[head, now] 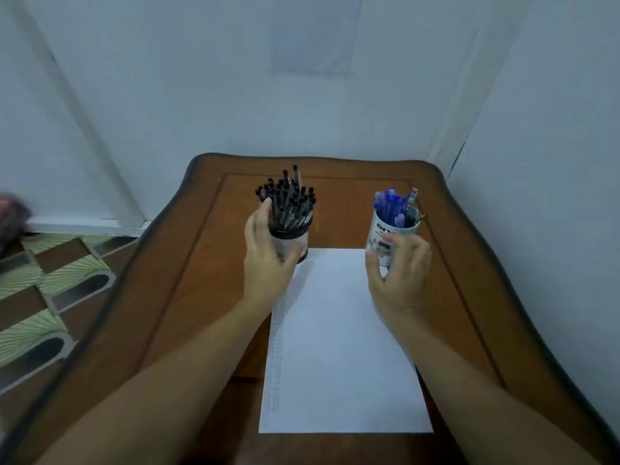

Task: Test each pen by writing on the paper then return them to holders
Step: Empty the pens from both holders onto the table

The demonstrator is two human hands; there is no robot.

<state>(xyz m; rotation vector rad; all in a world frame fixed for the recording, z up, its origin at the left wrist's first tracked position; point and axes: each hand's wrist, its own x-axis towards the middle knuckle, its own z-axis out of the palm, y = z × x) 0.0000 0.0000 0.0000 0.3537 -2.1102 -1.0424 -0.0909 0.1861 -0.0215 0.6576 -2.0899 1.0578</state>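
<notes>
Pale walls (201,78) close in behind a brown wooden tabletop (188,297) with a dark, curving rim. A floor (50,280) of green and brown patterned tiles shows beyond the tabletop's left edge.

In the head view, a white sheet of paper (339,347) lies lengthwise in the middle of the tabletop, with its near end towards the person. A faint column of marks runs down its left edge, too blurred to read.

The dark-rimmed holder (295,238) stands upright at the paper's far left corner. It is packed with black pens (288,203), their capped ends up. The left hand (265,260) grips this holder. Its fingers (265,209) curve up the side away from the paper, and its thumb presses low on the near side.

The white mug (382,233) stands at the paper's far right corner, with dark print on its wall. It holds a bunch of blue pens (392,204). The right hand (402,276) grips the mug low down, with its fingers (407,245) curled over the front and its thumb on the side towards the paper.

Both forearms reach in from the near edge, one along each long side of the paper. The two holders stand well apart, with bare wood between them beyond the paper's far edge.
</notes>
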